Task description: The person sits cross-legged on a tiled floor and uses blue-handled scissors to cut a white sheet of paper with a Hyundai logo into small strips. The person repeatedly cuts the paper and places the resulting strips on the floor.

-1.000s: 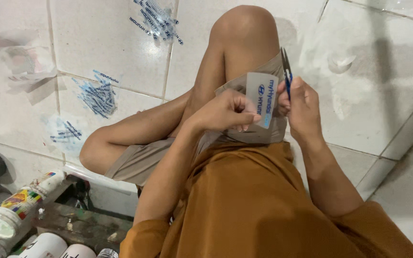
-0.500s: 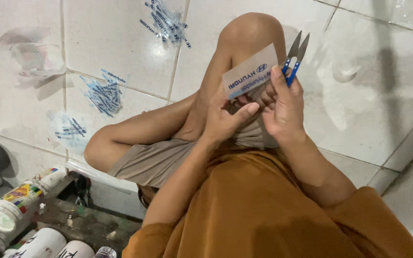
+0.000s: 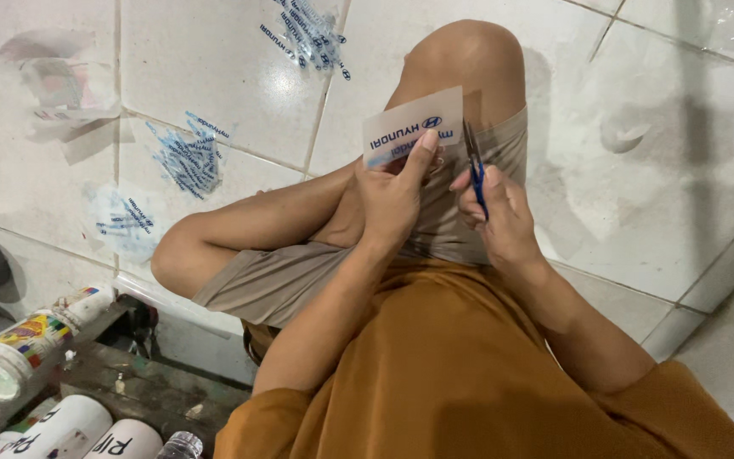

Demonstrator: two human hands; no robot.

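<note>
White tiled floor all round. Far left: printed bottle lying on side, white containers cut off by bottom edge. Clusters of small blue-printed sticker strips scattered on tiles, too small to read. Bent bare legs, beige shorts mid-frame. Left hand pinches pale printed sticker sheet before raised knee. Right hand clenched round blue-handled snips, blades touching sheet's right edge; blade gap hard to judge.
</note>
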